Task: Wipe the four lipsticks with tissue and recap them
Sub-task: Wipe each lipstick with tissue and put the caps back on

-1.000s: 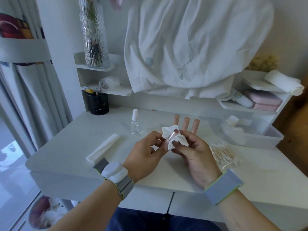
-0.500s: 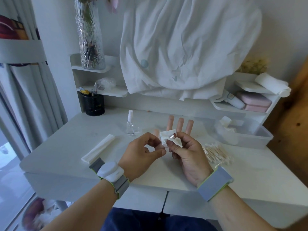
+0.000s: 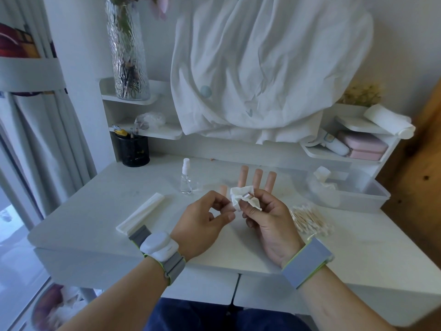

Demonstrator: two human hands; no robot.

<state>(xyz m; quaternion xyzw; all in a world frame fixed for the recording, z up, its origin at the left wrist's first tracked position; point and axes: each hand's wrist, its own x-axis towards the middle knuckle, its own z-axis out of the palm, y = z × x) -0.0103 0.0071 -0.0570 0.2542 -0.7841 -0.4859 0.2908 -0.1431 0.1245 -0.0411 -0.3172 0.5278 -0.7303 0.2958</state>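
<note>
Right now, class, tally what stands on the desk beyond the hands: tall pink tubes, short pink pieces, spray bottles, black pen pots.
tall pink tubes: 3
short pink piece: 1
spray bottle: 1
black pen pot: 1
Total: 6

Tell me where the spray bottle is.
The spray bottle stands upright on the desk, left of the three standing lipsticks and right of the black pen holder.

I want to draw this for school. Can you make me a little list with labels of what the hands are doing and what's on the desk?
left hand: pinches the lipstick's base
right hand: holds the tissue wrapped round the lipstick
standing behind: three pink capped lipsticks, one short pink cap
left of them: clear spray bottle
right on desk: cotton swabs, plastic tray
left on desk: white folded tissue pack
</note>
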